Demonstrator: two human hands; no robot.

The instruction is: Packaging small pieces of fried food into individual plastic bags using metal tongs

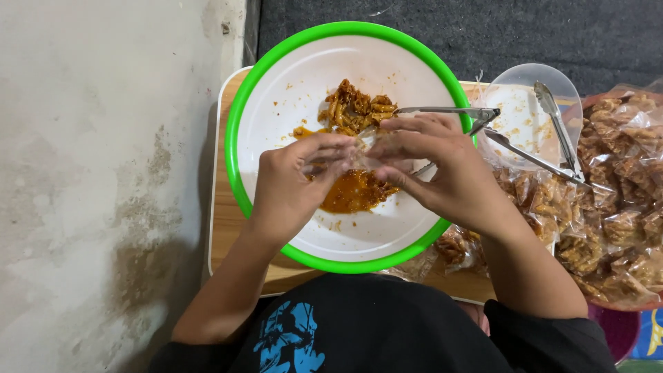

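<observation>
A big white bowl with a green rim point(242, 117) stands on a low wooden table point(224, 221). In it lie a heap of orange-brown seasoned snack pieces point(356, 110) and a patch of orange crumbs and oil point(356, 193). My left hand point(297, 183) and my right hand point(442, 166) meet over the bowl's middle, fingertips pinched together on a small clear plastic bag point(366, 141) that is mostly hidden by the fingers. Metal tongs point(442, 110) rest across the bowl's right rim.
A clear plastic lid or bowl point(528, 114) with a second pair of tongs point(556, 117) sits at right. Many filled clear snack bags point(615, 221) are piled in a basin at far right. A rough grey wall point(97, 173) is on the left, a dark mat point(483, 34) beyond.
</observation>
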